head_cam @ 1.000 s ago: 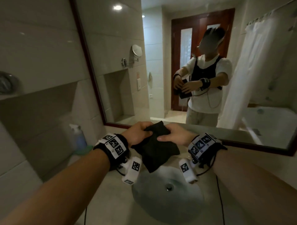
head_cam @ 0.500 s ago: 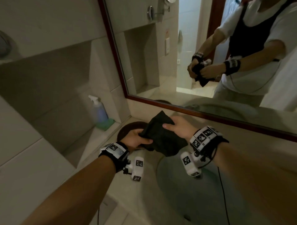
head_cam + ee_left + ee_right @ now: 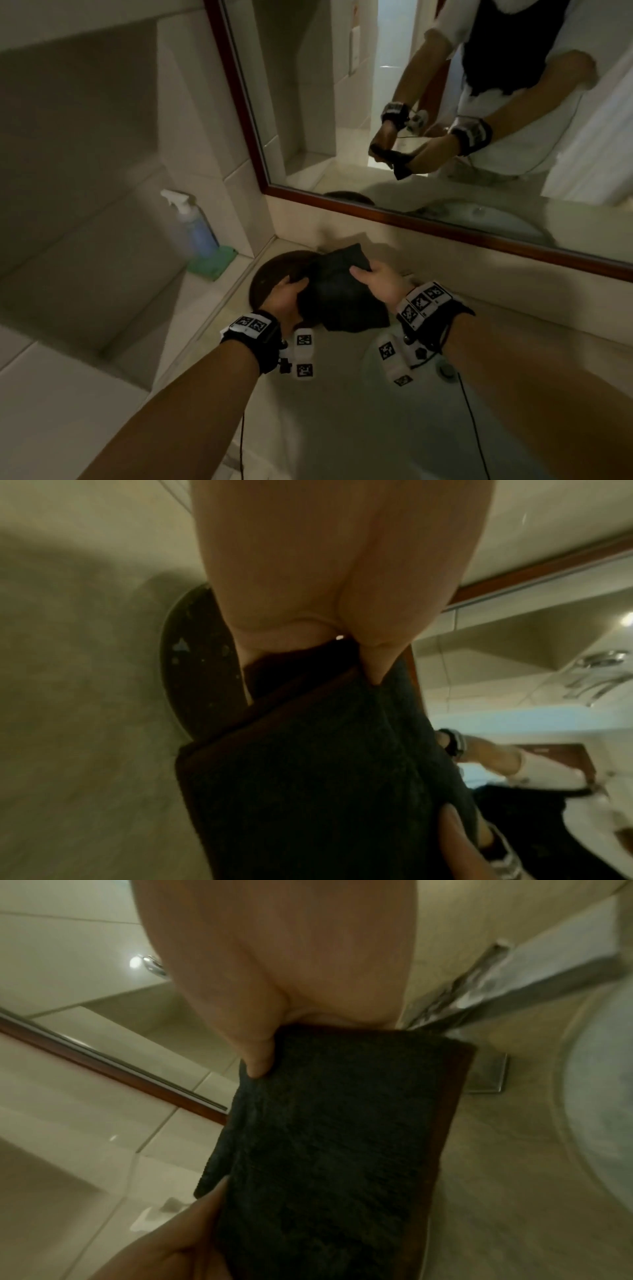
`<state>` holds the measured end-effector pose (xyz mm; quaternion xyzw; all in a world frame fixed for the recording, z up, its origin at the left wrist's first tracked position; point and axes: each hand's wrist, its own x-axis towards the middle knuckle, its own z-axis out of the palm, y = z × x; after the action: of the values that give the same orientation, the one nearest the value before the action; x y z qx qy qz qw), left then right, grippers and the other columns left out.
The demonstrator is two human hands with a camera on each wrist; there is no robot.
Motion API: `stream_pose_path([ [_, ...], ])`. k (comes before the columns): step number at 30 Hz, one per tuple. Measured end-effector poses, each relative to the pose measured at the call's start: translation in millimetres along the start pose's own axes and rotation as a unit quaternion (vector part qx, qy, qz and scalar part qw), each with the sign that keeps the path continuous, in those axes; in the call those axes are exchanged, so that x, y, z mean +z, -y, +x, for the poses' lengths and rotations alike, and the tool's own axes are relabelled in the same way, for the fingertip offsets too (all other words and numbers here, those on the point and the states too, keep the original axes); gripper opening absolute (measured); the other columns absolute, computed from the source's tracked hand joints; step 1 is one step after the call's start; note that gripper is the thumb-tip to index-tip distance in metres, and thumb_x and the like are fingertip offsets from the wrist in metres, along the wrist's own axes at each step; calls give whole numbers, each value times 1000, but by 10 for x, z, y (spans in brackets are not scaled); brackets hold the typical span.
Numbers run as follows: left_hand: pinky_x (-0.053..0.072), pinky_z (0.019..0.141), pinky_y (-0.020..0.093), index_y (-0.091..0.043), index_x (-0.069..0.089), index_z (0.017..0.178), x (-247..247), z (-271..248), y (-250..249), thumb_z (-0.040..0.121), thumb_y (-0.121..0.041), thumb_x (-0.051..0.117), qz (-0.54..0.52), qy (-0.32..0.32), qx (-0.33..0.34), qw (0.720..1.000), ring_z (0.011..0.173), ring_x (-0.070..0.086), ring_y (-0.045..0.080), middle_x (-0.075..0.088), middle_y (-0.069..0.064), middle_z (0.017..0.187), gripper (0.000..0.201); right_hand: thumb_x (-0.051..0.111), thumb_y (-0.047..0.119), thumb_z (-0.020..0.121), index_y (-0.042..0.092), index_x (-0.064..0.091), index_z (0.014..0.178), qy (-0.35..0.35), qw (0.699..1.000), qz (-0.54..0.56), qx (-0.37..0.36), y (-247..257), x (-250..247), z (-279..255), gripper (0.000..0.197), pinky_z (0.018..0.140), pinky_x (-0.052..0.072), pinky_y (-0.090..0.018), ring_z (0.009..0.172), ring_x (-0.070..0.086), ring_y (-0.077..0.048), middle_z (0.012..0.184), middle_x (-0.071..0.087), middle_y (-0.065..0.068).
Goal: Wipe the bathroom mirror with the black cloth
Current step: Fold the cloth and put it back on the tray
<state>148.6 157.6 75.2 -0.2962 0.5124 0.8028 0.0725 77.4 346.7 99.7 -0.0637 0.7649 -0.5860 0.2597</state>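
Head view, centre of frame: black cloth [image 3: 342,294] held folded between both hands, above the pale counter [image 3: 329,411] and over a dark round tray [image 3: 274,270] just left of it. Left hand [image 3: 286,298] grips the cloth's left edge, fingers curled under, thumb on top; in the left wrist view the thumb and fingers pinch the fabric [image 3: 325,764] at top centre. Right hand [image 3: 380,282] holds the cloth's right edge, thumb lying on the upper face, fingers out of sight beneath; the right wrist view shows the thumb pressed into the cloth [image 3: 329,1137]. Both wrists carry black bands with white marker tags. Bathroom mirror [image 3: 445,85] fills the upper right, red-brown wood frame along its left and lower edges; it reflects the two hands and the cloth. Cloth sits below the mirror's lower frame, not touching the glass. Spray bottle [image 3: 191,226] with blue liquid stands on a green sponge [image 3: 214,262], left of centre in a tiled recess. Sink basin [image 3: 428,377] lower right, partly behind the right wrist. Some motion blur.
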Motion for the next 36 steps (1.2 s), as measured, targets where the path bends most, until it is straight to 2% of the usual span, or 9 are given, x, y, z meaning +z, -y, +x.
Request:
stream_pose_path([
  [6,48,99,55,-24,43,146,-537,791,-198,100,-31,53,76,11,-40,996,121,55,35,52,11,141,48,60,36,97,9,62,125,-38,995,10,92,-79,480,699,39,104,47,-48,111,62,-31,121,66,-11],
  [13,54,86,45,-24,43,144,-1015,1521,-341,95,-27,64,165,56,-96,980,111,59,28,59,5,127,53,62,33,95,9,58,130,-48,977,28,204,-502,875,1417,43,97,52,-52,105,67,-30,118,68,-11],
  [18,42,107,51,-19,37,149,-1215,1950,-314,90,-12,68,343,78,-38,935,125,51,27,50,8,142,67,62,33,94,16,41,146,-57,964,-3,258,-665,1033,1663,58,95,54,-51,115,60,-33,136,56,-12],
  [21,39,111,48,-16,33,150,-1264,2160,-284,86,-11,72,442,87,-11,893,129,48,26,48,8,144,74,62,28,95,17,38,148,-62,957,-1,284,-694,1115,1716,59,93,55,-50,119,58,-34,140,52,-11],
  [24,39,111,42,-15,35,149,-1281,2306,-246,90,-8,65,487,78,22,870,129,49,25,49,6,143,67,57,18,98,11,42,142,-70,959,-5,274,-699,1177,1727,47,91,55,-51,119,55,-35,127,51,-11],
  [27,39,109,36,-16,36,149,-1282,2386,-220,95,-10,56,503,64,47,861,129,49,25,50,3,141,58,56,13,98,9,45,137,-79,966,-23,247,-699,1187,1759,41,87,56,-52,103,57,-32,115,49,-7],
  [32,45,98,34,-15,42,144,-1286,2457,-180,97,-12,53,533,31,85,841,119,56,28,56,7,134,48,61,19,94,8,47,131,-78,964,-130,220,-729,1153,1802,41,85,56,-48,100,63,-34,119,60,-15],
  [34,47,98,37,-15,42,141,-1283,2460,-171,95,-11,55,529,8,107,842,116,56,29,55,10,132,48,62,23,93,12,43,137,-90,953,-224,182,-762,1118,1783,49,88,49,-37,108,59,-32,125,56,-12],
  [36,47,98,42,-15,47,137,-1302,2466,-147,91,-12,61,555,-23,160,816,114,53,30,51,13,131,48,61,26,93,18,40,141,-88,926,-349,114,-813,1098,1755,54,95,43,-35,120,49,-32,139,45,-10],
])
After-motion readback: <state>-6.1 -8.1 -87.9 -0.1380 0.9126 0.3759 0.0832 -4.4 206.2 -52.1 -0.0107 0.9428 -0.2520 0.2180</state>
